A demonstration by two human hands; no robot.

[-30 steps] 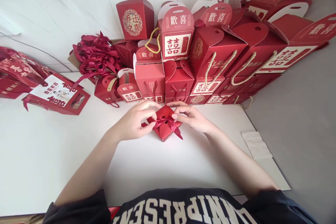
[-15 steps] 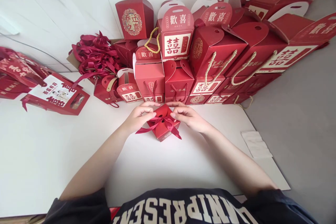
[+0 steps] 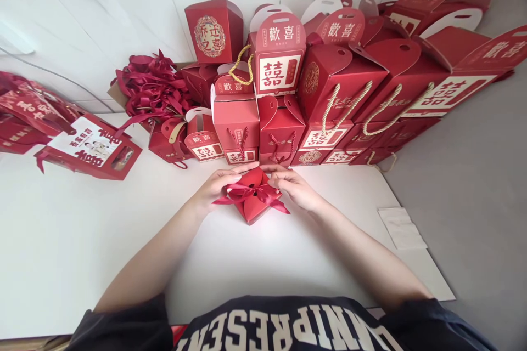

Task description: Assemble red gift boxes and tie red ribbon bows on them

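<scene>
A small red gift box (image 3: 252, 209) stands on the white table with one corner toward me. Its curved top flaps are folded together, and a dark red ribbon bow (image 3: 250, 193) is tied across them, tails hanging to both sides. My left hand (image 3: 216, 185) is closed on the box's left side, thumb near the top and fingers along the far-left side. On the opposite side, my right hand (image 3: 297, 186) holds the box, its thumb and bent forefinger by the bow's right loop. The fingers behind the box are partly hidden.
Stacked red boxes (image 3: 280, 111), several with rope handles, line the tiled wall just beyond my hands. A heap of dark red ribbons (image 3: 154, 85) lies at back left, beside a red windowed box (image 3: 111, 148). White paper (image 3: 401, 227) lies near the right table edge.
The box has turned and tipped slightly between my hands, and the bow's right tail has swung outward. My left thumb has drawn back from the flaps toward the box's side.
</scene>
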